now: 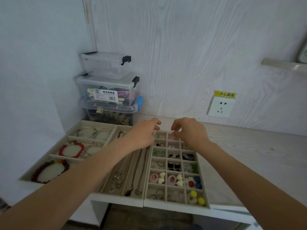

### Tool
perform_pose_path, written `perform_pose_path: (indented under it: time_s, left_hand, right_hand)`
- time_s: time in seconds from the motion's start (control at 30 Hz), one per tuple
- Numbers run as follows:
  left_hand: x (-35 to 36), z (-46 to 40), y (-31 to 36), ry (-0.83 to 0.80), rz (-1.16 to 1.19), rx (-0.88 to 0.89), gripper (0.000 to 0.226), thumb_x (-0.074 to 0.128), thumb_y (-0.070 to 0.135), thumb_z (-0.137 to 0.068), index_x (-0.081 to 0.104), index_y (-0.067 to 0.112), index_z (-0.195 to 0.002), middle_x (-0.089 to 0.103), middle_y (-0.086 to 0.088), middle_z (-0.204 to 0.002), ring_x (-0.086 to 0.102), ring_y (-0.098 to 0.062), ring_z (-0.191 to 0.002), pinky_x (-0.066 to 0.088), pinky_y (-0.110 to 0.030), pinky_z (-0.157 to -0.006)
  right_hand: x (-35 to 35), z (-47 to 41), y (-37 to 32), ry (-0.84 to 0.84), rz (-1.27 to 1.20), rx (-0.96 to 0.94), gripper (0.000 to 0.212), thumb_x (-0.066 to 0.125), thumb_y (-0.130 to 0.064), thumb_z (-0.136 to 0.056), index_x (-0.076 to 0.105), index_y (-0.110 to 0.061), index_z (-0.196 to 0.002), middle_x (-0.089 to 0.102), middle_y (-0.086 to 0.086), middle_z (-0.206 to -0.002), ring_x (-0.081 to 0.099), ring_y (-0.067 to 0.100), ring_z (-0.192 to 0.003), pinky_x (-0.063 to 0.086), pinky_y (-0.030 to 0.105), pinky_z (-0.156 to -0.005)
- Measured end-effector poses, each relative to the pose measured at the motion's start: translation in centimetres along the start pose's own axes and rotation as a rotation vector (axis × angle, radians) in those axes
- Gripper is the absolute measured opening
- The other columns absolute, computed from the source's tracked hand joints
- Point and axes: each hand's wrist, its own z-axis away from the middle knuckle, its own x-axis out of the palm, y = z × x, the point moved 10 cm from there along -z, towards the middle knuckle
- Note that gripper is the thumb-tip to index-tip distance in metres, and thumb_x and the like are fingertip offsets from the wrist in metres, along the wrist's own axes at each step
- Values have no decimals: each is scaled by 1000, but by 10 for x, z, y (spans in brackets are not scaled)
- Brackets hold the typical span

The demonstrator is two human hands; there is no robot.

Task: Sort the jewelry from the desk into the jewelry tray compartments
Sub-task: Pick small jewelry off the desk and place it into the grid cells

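From the head view, three beige trays sit side by side at the front left of the pale surface [249, 146], their long sides running from the front edge toward the back wall. The grid tray [207, 199] on the right is split into small square cells holding earrings: pink hoops with cream hearts [157, 178] in one row near the front, yellow balls [197, 197] in the front right cell, rings [157, 195] in the front left cell. The middle tray [116, 196] has long narrow lanes, and the necklaces [123, 178] lie stretched along them, pendants toward the front edge. The left tray [54, 146] has three wide sections, with a red bracelet [71, 150] in the middle one and a dark bead bracelet [49, 171] in the front one.

Both hands reach to the far end of the grid tray. The left hand [142, 135] has its fingers curled downward; the right hand [187, 131] likewise curls over the back cells. The fingertips are too small to show whether either grip has hold of anything.

Clear boxes [108, 90] are stacked in the back left corner.
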Motion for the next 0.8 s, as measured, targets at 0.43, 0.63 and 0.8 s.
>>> perform_pose_path:
  time_s: [0.43,0.63,0.8]
  left_hand:
    - [32,12,109,45,-154,180,21,53,21,-93,62,19,-113,61,2,-118,57,-11,-98,46,-30,-91]
    - [78,4,149,-51,-93,205,18,60,12,-88,71,10,-102,69,-3,-108,63,-13,-97,43,-16,-81]
    - [107,-6,164,-128,-90,166,17,67,10,-83,73,8,-99,71,-5,-101,65,-15,-92,45,-16,-79]
  right_hand:
    - [-33,88,104,-68,-150,141,20,59,-11,-89,68,-13,-108,65,6,-114,60,18,-104,48,30,-92]
    - [-12,116,131,-192,-175,218,22,66,-8,-84,69,-12,-106,67,8,-111,64,22,-97,51,28,-84]
    - [-2,120,128,-252,-206,193,16,65,-5,-81,71,-10,-96,70,11,-99,66,25,-93,54,30,-78]
